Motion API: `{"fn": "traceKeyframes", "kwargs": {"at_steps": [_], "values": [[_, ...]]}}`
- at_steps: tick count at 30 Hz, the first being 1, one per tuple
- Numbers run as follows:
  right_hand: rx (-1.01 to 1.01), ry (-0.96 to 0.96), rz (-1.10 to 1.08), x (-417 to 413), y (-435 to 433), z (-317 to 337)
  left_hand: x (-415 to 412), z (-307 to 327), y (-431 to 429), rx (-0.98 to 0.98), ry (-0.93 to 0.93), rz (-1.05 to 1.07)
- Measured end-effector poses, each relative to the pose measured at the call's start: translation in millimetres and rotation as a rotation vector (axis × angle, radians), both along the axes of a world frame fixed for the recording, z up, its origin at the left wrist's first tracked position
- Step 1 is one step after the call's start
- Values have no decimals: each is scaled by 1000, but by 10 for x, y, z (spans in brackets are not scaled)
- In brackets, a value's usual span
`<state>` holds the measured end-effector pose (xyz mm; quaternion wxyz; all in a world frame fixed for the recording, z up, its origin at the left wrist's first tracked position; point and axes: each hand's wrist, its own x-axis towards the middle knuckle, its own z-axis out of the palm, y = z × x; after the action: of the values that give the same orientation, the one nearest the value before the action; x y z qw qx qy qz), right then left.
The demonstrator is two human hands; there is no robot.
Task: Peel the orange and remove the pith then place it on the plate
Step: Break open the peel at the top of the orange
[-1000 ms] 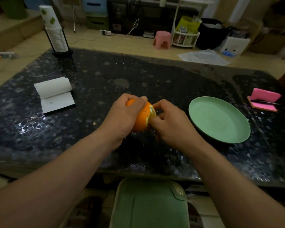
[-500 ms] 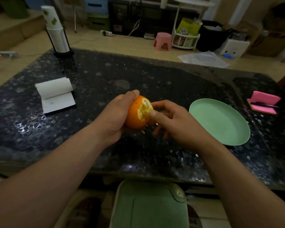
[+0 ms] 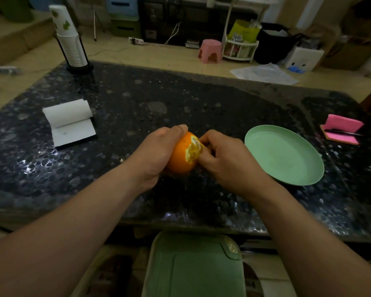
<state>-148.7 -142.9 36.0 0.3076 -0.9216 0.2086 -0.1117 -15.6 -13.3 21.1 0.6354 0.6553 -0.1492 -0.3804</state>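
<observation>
Head view: orange [image 3: 180,156] held above dark speckled table [image 3: 201,103], w/ long axis tilted up-right and peeled patch facing right hand [image 3: 225,161]. Left hand [image 3: 156,153] cups it, fingers curled round far side; right thumb & fingers are bunched at the peel edge, whether pinching cannot be told. Green plate [image 3: 284,154] lies to the right, apart from the fruit.

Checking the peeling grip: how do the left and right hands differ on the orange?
The left hand wraps round the orange; the right hand pinches at its peeled patch. The left covers intact peel; the right works the torn edge. Both touch the orange.
</observation>
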Motion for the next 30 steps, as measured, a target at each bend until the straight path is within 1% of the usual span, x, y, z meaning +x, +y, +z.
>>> {"fn": "traceKeyframes", "kwargs": {"at_steps": [4, 6, 10, 13, 15, 17, 20, 22, 24, 26, 27, 28, 29, 30], "values": [[10, 13, 8, -25, -24, 26, 12, 12, -3, 3, 14, 3], [-18, 33, 15, -29, -22, 36, 19, 1, 3, 22, -17, 2], [-36, -15, -27, 1, -8, -5, -4, -33, -14, 28, -72, -12], [36, -70, -46, -7, -36, 0, 0, -14, -4, 3, 8, -11], [100, -65, -28, -28, -41, 22, 25, 4, 26, -10, 67, -21], [107, -53, -19, -35, -24, 21, 45, 14, 42, -1, 59, -33], [87, -86, -53, -12, -21, 5, 35, 18, 41, -9, 54, -39], [197, -134, -91, 7, -46, 8, 22, 51, 59, -26, 104, -45], [432, -186, -139, 32, -86, -1, 29, 82, 94, -52, 188, -70], [647, -173, -167, 55, -136, -63, 31, 118, 116, -99, 289, -93], [684, -131, -181, 70, -157, -121, 28, 134, 115, -117, 325, -87], [661, -76, -194, 82, -175, -202, 25, 141, 102, -130, 353, -63], [534, -9, -197, 96, -194, -290, 21, 144, 85, -138, 372, -27], [348, 49, -189, 112, -222, -384, 22, 139, 65, -140, 385, 13]]}}
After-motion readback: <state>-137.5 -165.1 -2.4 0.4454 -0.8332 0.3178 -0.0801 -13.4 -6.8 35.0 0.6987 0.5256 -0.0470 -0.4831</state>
